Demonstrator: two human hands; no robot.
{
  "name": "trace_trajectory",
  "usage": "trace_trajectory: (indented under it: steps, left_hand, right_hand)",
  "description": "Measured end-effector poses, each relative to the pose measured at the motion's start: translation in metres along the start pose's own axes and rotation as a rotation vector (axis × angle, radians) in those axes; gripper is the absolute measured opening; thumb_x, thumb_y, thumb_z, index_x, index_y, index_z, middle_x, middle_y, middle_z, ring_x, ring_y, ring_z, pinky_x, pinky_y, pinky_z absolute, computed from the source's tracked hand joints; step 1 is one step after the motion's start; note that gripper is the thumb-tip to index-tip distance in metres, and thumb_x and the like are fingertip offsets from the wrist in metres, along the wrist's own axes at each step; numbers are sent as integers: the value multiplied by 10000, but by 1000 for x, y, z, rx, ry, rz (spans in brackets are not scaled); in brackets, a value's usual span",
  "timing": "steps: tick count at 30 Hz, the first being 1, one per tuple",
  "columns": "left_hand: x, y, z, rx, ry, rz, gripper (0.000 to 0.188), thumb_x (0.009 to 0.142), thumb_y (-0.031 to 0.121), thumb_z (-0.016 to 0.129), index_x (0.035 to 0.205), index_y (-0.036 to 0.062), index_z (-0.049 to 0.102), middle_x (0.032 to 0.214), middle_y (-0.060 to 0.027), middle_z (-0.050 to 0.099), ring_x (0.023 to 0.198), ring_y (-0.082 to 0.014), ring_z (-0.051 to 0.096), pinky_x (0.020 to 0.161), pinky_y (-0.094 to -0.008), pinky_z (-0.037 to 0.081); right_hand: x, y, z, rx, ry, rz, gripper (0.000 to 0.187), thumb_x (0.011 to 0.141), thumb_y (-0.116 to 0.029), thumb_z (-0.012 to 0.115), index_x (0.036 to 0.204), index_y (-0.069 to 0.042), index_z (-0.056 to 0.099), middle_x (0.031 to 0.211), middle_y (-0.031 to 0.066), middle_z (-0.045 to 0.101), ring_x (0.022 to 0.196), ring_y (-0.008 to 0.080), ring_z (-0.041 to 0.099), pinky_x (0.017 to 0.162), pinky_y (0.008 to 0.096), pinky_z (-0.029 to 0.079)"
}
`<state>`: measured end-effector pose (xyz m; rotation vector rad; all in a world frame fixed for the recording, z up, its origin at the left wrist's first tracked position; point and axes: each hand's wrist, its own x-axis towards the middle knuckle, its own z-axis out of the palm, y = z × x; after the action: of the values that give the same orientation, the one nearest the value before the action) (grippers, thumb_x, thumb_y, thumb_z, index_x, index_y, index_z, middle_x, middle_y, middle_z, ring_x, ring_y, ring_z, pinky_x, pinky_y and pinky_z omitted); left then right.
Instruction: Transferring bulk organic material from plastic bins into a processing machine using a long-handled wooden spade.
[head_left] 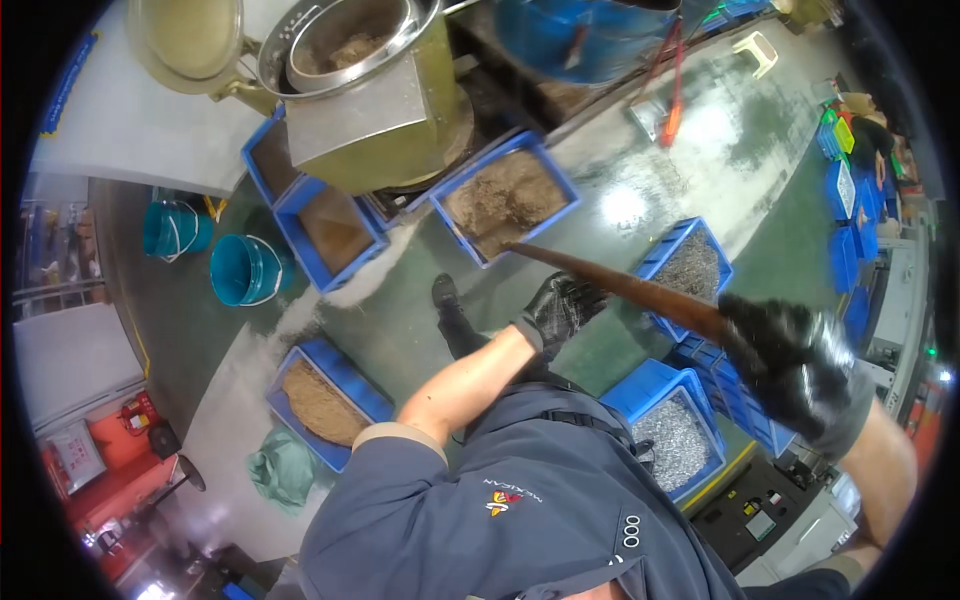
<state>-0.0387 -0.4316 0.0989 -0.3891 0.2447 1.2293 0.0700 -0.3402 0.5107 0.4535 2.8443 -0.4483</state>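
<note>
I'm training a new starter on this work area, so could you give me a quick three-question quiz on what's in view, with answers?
1. What is the right grip closed around?
A) a teal bucket
B) a long brown pole
C) a white stool
2. True or false: the left grip is bare, with no glove.
3. Fill in: the blue bin just right of the person's torso holds shiny, ____-coloured bits.

Key:
1. B
2. False; it wears a dark glove.
3. Silver
</note>
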Motion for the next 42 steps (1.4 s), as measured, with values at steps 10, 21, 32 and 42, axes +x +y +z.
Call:
trace_trajectory:
  steps: [10, 21, 32, 42]
  left_hand:
    - [104, -74, -80, -192, 583, 286, 336, 877, 275, 618, 1068, 44, 466, 860, -180, 598, 705, -343, 614, 714, -483, 550]
    - [95, -138, -248, 162, 906, 0, 390, 878, 364, 603, 1149, 111, 482, 873, -171, 630, 770, -363, 648, 671, -529, 549]
    - [67, -66, -275, 174, 519, -211, 467, 852, 390, 640, 1246, 162, 538, 1104, -88, 621, 1011, -275, 607, 889, -455, 517]
    - [100, 41, -301, -250, 572, -119, 431, 907, 343, 594, 1250, 87, 537, 1120, -115, 634, 977, -262, 626, 843, -423, 540]
  right_hand:
    - [-124, 55, 129, -56, 33, 39, 362, 820, -51, 611, 1171, 17, 550, 850, 168, 639, 673, 293, 635, 543, 384, 495]
    - [-258, 17, 405, 439, 82, 683, 445, 862, -263, 621, 1225, -20, 541, 970, 205, 641, 816, 358, 630, 743, 414, 507]
    - [-246, 19, 412, 969, -301, 1162, 307, 818, -297, 635, 1023, -69, 614, 939, 207, 643, 858, 373, 627, 714, 445, 481]
    - [-115, 10, 371, 320, -634, 1216, 214, 790, -300, 642, 868, -101, 630, 760, 189, 651, 710, 393, 639, 625, 490, 509]
